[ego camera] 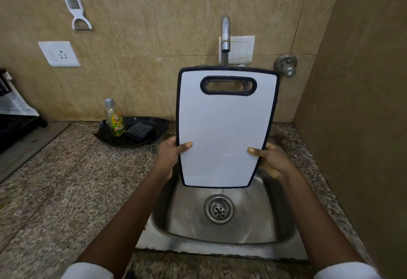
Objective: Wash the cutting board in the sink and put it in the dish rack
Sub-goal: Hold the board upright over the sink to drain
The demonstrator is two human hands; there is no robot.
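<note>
A white cutting board (224,124) with a dark rim and a handle slot at its top is held upright over the steel sink (187,223). My left hand (168,155) grips its lower left edge, thumb on the front face. My right hand (274,161) grips the lower right edge the same way. The tap (225,36) stands right behind the board's top edge; no water is seen running. The sink bowl looks dry, with the drain (218,209) in its middle. A black dish rack (15,124) sits at the far left edge of the counter.
A black tray (152,124) left of the sink holds a dish soap bottle (115,118) and a dark scrub sponge (139,130). A tap valve (286,65) is on the wall at right. A grater (71,1) hangs on the wall. A side wall closes the right.
</note>
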